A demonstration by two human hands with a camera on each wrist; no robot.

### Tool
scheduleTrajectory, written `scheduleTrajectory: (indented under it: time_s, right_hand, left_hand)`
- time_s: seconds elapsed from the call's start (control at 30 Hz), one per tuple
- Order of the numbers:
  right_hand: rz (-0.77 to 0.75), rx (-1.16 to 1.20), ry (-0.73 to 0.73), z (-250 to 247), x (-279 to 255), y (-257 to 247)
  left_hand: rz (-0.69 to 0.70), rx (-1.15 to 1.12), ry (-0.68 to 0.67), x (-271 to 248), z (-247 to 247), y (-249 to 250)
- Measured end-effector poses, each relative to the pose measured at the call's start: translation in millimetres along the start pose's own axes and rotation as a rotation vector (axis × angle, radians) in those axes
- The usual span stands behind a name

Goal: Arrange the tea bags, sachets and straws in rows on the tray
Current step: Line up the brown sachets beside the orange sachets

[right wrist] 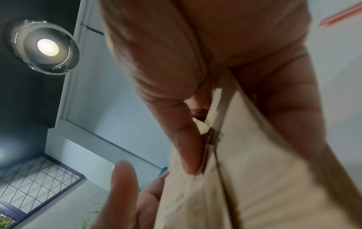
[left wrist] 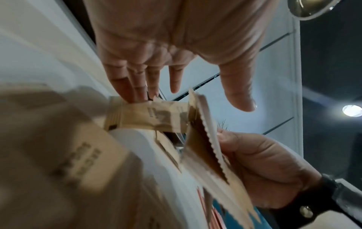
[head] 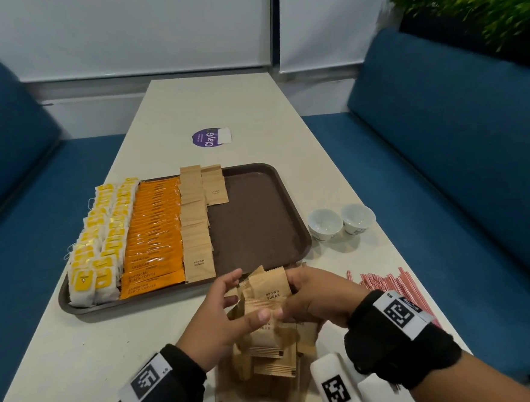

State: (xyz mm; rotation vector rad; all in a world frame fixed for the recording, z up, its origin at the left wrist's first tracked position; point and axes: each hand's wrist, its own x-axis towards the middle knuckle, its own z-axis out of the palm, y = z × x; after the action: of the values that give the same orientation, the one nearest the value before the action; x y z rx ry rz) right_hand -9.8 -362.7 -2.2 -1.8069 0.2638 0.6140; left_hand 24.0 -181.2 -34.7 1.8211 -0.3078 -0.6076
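A brown tray [head: 252,220] holds rows of yellow tea bags [head: 100,240], orange coffee sachets [head: 153,230] and brown sugar sachets [head: 194,224], plus a short second sugar row [head: 214,185]. In front of the tray, my right hand [head: 317,297] grips a bunch of brown sugar sachets [head: 271,290], thumb pressed on them [right wrist: 254,170]. My left hand [head: 230,307] reaches in with straight fingers [left wrist: 137,86] that touch one sachet [left wrist: 149,114], its thumb spread apart. More sugar sachets lie piled [head: 268,357] below my hands. Red-striped straws [head: 392,286] lie on the table to the right.
Two small white cups [head: 325,225] [head: 357,218] stand right of the tray. A purple sticker [head: 209,138] lies beyond it. Blue benches [head: 442,157] flank the narrow white table [head: 80,355]. The tray's right half is bare.
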Motion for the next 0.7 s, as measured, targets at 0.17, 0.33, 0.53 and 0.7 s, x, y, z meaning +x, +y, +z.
scheduleTrajectory:
  time_s: [0.17,0.33,0.53,0.7]
  right_hand:
    - [0.002,0.042,0.025,-11.6,-2.4,-1.7]
    - [-0.048,0.076,-0.013,-20.8,-6.4,-15.4]
    - [-0.096,0.111,-0.05,-21.2,-1.2,-32.4]
    - [-0.1,0.114,-0.04,-9.1,10.8,-32.2]
  left_hand:
    - [-0.01,-0.007,-0.001,-2.9,-0.6,-5.6]
    - [0.078,-0.166,-0.023,0.8,-9.6,0.7]
    - [0.018,-0.464,-0.103,9.6,-13.9,11.3]
    - [0.016,-0.629,-0.003,14.5,-10.0,8.8]
